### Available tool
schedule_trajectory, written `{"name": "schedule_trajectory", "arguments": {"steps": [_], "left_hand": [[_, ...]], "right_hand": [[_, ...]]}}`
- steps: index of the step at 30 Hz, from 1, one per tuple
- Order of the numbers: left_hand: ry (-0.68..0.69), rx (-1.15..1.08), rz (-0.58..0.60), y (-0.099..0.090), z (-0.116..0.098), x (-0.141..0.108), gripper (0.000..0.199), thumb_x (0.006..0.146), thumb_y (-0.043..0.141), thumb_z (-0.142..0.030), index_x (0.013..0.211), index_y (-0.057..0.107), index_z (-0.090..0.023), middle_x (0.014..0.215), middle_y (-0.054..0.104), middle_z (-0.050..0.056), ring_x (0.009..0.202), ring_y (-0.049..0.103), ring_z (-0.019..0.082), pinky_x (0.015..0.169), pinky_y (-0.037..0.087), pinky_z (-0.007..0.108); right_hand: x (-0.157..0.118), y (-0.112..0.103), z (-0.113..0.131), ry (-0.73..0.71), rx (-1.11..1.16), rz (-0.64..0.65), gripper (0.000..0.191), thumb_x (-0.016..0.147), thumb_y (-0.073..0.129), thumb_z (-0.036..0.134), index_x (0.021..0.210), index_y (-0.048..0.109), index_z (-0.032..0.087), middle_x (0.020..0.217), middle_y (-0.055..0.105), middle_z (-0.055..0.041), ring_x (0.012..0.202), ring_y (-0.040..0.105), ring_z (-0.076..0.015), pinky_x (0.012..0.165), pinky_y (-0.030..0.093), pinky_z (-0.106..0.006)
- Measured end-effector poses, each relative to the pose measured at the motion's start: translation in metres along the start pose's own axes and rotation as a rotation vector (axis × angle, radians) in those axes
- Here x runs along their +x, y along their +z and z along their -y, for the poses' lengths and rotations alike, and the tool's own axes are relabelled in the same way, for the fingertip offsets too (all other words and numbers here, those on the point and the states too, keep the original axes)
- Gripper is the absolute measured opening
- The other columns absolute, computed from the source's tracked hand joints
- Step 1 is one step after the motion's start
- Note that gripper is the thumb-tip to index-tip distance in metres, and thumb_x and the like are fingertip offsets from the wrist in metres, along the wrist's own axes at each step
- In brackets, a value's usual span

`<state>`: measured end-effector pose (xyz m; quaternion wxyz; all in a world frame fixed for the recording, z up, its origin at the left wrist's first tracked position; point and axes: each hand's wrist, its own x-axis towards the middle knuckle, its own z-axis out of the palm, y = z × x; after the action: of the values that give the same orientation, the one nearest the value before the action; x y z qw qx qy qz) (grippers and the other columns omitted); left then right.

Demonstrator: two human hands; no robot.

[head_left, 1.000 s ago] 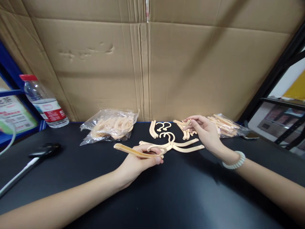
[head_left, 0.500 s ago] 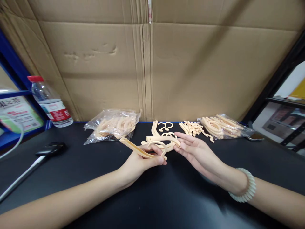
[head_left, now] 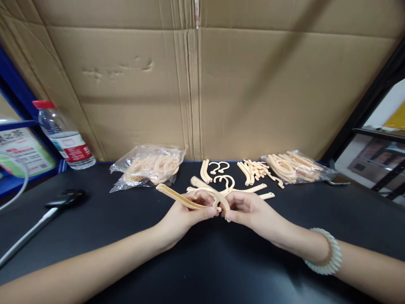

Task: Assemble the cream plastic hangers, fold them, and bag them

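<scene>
Cream plastic clothes-hanger parts are in both hands, near the middle of the head view. My left hand (head_left: 193, 213) is closed on a hanger arm (head_left: 177, 196) that sticks out to the upper left, together with a curved hook (head_left: 202, 192). My right hand (head_left: 249, 209) pinches the lower end of a second hanger arm (head_left: 218, 195), which leans up and left across the hook. The fingertips of both hands nearly meet. Whether the parts touch at the joint cannot be made out. Just behind the hands lie assembled-looking hangers (head_left: 253, 188), partly hidden by them.
Farther back lie loose hanger arms (head_left: 205, 171), loose hooks (head_left: 224, 166) and a pile of small parts (head_left: 257, 169). Clear plastic bags of parts flank them, one left (head_left: 148, 166), one right (head_left: 295, 166). A water bottle (head_left: 68, 141) and a black device with white cable (head_left: 65, 198) stand left.
My right hand has moved left and toward me, bringing its hanger arm to my left hand's parts and tilting it steeper. My left hand has barely moved.
</scene>
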<state>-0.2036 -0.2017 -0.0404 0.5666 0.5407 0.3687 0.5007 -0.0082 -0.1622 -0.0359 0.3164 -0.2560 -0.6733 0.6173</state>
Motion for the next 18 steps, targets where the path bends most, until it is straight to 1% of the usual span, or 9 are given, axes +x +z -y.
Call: {"name": "schedule_trajectory", "arguments": {"steps": [1, 3, 5, 9, 13, 18], "left_hand": [[0.007, 0.021, -0.007, 0.0, 0.0, 0.0, 0.014, 0.071, 0.08, -0.022, 0.074, 0.067, -0.017, 0.082, 0.066, 0.001, 0.081, 0.062, 0.017, 0.081, 0.048, 0.03], [0.016, 0.075, -0.013, 0.0, -0.001, 0.0, 0.013, 0.07, 0.08, -0.022, 0.072, 0.068, -0.017, 0.081, 0.065, 0.001, 0.083, 0.06, 0.017, 0.081, 0.047, 0.03], [0.014, 0.099, 0.003, 0.0, -0.002, 0.0, 0.012, 0.071, 0.08, -0.023, 0.071, 0.07, -0.016, 0.08, 0.065, 0.001, 0.083, 0.059, 0.017, 0.081, 0.046, 0.03], [-0.007, 0.058, 0.051, -0.001, -0.003, 0.0, 0.01, 0.071, 0.079, -0.023, 0.071, 0.071, -0.017, 0.077, 0.067, 0.002, 0.081, 0.061, 0.019, 0.081, 0.046, 0.031], [-0.029, 0.049, 0.051, -0.001, -0.003, -0.001, 0.011, 0.069, 0.081, -0.024, 0.07, 0.072, -0.017, 0.074, 0.068, 0.002, 0.079, 0.062, 0.02, 0.079, 0.047, 0.032], [-0.035, 0.058, 0.072, -0.001, -0.003, -0.001, 0.009, 0.067, 0.081, -0.022, 0.068, 0.073, -0.017, 0.07, 0.068, 0.001, 0.074, 0.06, 0.017, 0.074, 0.047, 0.029]], "right_hand": [[0.001, -0.001, -0.002, -0.006, 0.013, -0.034, 0.014, 0.076, 0.075, 0.026, 0.081, 0.065, 0.017, 0.082, 0.065, -0.0008, 0.08, 0.061, -0.014, 0.08, 0.049, -0.03], [0.003, -0.004, -0.006, -0.015, 0.085, -0.086, 0.017, 0.076, 0.076, 0.028, 0.085, 0.066, 0.018, 0.083, 0.067, -0.0017, 0.08, 0.061, -0.0139, 0.076, 0.049, -0.028], [0.005, -0.006, -0.01, -0.038, 0.157, -0.104, 0.021, 0.075, 0.077, 0.029, 0.089, 0.067, 0.017, 0.086, 0.068, -0.0029, 0.08, 0.062, -0.0143, 0.073, 0.049, -0.027], [0.006, -0.007, -0.012, -0.091, 0.17, -0.068, 0.022, 0.077, 0.076, 0.031, 0.092, 0.068, 0.017, 0.082, 0.069, -0.0027, 0.075, 0.064, -0.0142, 0.075, 0.052, -0.03], [0.007, -0.007, -0.008, -0.101, 0.141, -0.028, 0.021, 0.076, 0.077, 0.031, 0.089, 0.067, 0.017, 0.08, 0.07, -0.0018, 0.071, 0.064, -0.0136, 0.072, 0.054, -0.03], [0.007, -0.006, -0.004, -0.093, 0.105, 0.022, 0.016, 0.077, 0.075, 0.029, 0.086, 0.067, 0.018, 0.079, 0.07, -0.0008, 0.071, 0.065, -0.0133, 0.073, 0.055, -0.03]]}}
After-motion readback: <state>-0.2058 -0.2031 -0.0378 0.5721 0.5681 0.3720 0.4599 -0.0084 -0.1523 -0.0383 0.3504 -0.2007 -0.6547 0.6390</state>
